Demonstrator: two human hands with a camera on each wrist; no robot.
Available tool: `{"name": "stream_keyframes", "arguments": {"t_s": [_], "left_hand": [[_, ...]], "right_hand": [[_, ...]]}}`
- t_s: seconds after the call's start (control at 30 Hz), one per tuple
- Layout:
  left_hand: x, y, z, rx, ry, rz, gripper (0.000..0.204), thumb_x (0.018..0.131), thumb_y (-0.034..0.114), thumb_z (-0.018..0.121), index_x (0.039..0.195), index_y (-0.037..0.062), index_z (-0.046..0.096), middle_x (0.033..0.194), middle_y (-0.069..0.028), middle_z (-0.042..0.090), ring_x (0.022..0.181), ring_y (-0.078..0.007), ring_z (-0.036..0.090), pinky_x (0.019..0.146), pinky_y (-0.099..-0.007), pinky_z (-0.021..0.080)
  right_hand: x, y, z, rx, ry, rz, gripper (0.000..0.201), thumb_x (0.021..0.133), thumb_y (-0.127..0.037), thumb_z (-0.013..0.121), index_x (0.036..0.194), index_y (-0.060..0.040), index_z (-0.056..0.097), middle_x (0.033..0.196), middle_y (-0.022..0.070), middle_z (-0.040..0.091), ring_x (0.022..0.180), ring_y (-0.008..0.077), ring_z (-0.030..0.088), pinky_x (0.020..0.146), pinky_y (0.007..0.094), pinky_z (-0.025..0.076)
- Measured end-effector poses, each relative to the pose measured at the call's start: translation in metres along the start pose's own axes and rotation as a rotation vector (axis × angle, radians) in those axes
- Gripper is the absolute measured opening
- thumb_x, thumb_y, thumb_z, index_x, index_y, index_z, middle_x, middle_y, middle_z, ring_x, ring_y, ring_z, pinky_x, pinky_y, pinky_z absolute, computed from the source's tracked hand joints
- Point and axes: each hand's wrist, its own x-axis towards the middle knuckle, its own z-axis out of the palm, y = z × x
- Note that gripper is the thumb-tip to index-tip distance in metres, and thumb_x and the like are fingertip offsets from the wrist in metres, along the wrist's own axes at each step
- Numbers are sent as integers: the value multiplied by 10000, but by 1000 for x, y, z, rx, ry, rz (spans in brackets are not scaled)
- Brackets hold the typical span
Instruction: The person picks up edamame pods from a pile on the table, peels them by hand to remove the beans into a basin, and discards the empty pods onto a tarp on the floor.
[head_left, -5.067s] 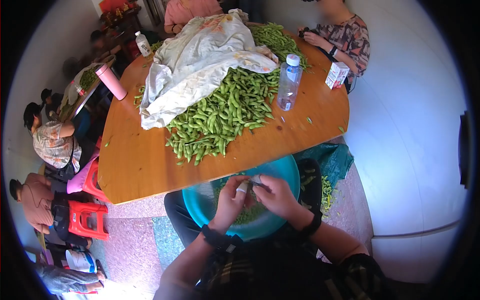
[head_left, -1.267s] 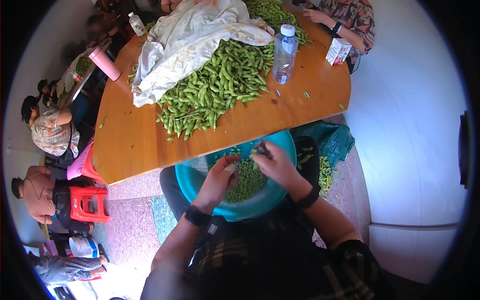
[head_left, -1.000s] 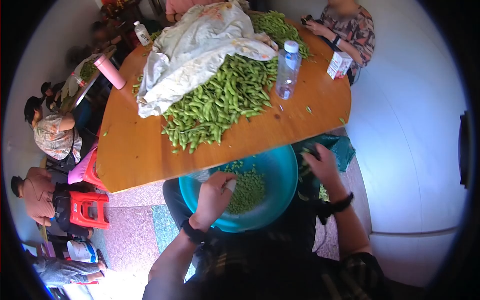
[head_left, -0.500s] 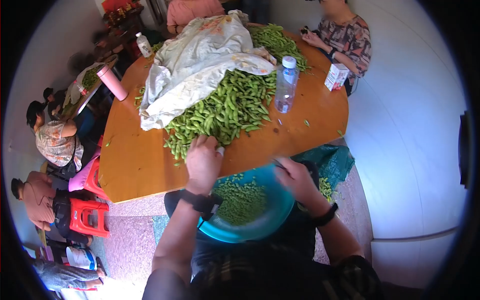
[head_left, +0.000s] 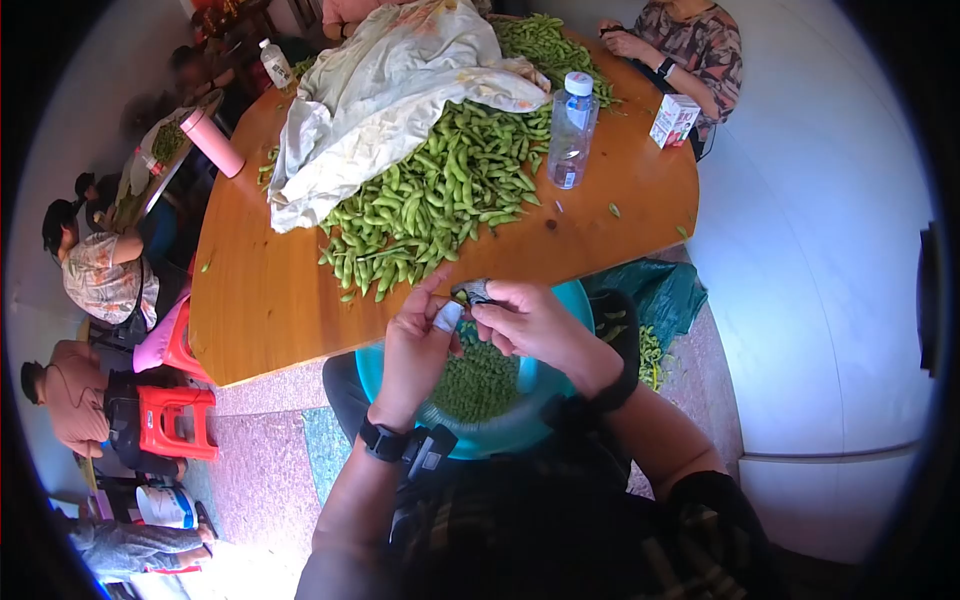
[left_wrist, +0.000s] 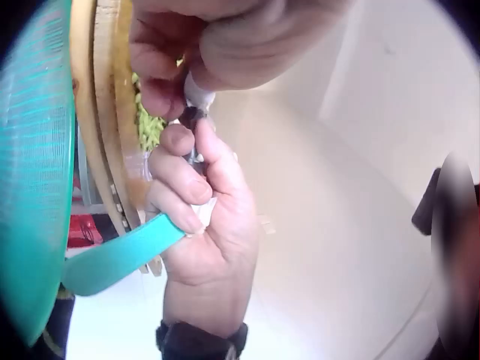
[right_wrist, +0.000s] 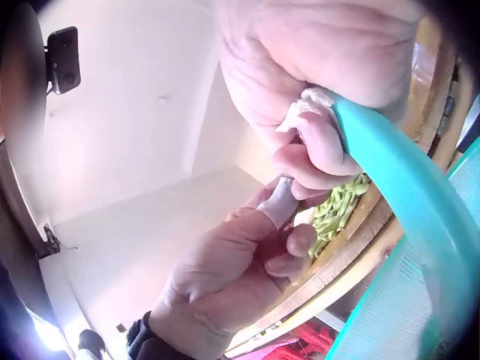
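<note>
While the left grip (head_left: 412, 352) pinches a pod (head_left: 461, 297), brace it at the fingertips | pod: between both grips; beans (head_left: 475, 388) lie below them | right grip (head_left: 535, 325), clamped around a teal strip (left_wrist: 124, 255): apply light pressure, clear of the left thumb.

No text can be read for certain. Print too small to make out stands on the small carton (head_left: 675, 121) near the table's (head_left: 270, 310) right edge, on the label of the clear bottle (head_left: 571, 140) left of it, and on the white-labelled bottle (head_left: 275, 65) by the far left edge.
</note>
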Motion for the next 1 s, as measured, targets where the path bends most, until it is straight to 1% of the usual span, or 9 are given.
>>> {"name": "stream_keyframes", "arguments": {"t_s": [0.17,0.2,0.23,0.3,0.33,0.57,0.77,0.83,1.0], "left_hand": [[-6,-14,-4,111,14,-90,274,977,90,563,1239,72,643,852,30,629,558,-9,512,508,-156,408],[-9,-11,-2,158,46,-73,251,956,67,580,1188,66,675,879,-31,661,569,-92,563,533,-216,456],[-10,-16,-2,158,48,-76,251,956,67,580,1188,66,675,879,-31,661,569,-92,563,533,-216,456],[-9,-22,0,696,117,479,374,875,-24,577,1230,74,642,921,-99,680,658,-249,655,580,-295,532],[-16,-16,4,779,85,364,410,846,-41,587,1251,23,609,884,-192,642,777,-347,647,684,-389,524],[-27,-18,10,964,54,375,557,784,-51,572,1336,-18,509,940,-200,656,727,-326,678,626,-396,563],[-25,-24,13,886,99,396,480,809,-25,579,1288,-16,545,859,-187,671,708,-338,672,618,-401,560],[-26,-23,16,816,120,323,406,821,-31,605,1226,-1,600,953,-218,680,844,-356,686,710,-377,553],[-22,-23,12,729,83,333,354,860,0,608,1214,-2,602,968,-210,681,812,-335,697,687,-367,567]], "right_hand": [[-7,5,3,-64,1,-16,192,953,-88,567,784,-5,534,671,35,593,485,62,514,439,229,402],[-9,7,3,-63,-3,-15,192,953,-88,567,784,-5,534,671,35,593,485,62,514,439,229,402],[-11,8,4,-116,15,-30,195,950,-89,572,780,-2,534,665,32,593,486,63,519,439,229,404],[-14,11,6,-170,34,-46,198,947,-89,577,777,2,534,660,30,594,487,64,524,439,230,406],[-15,13,6,-199,37,-58,194,943,-90,582,780,6,537,655,27,592,489,64,528,439,232,406],[-23,15,8,-227,29,-50,117,924,-67,585,840,15,582,655,31,594,494,63,531,443,233,409],[-23,24,13,-121,115,-37,72,916,-49,571,910,19,594,668,26,596,521,50,526,455,231,412],[-23,31,15,-121,134,-81,78,918,-55,571,932,18,595,675,23,599,529,47,525,458,227,409],[-20,38,11,-10,127,-23,88,935,-79,569,959,1,598,681,16,590,531,38,497,453,209,376]]}}
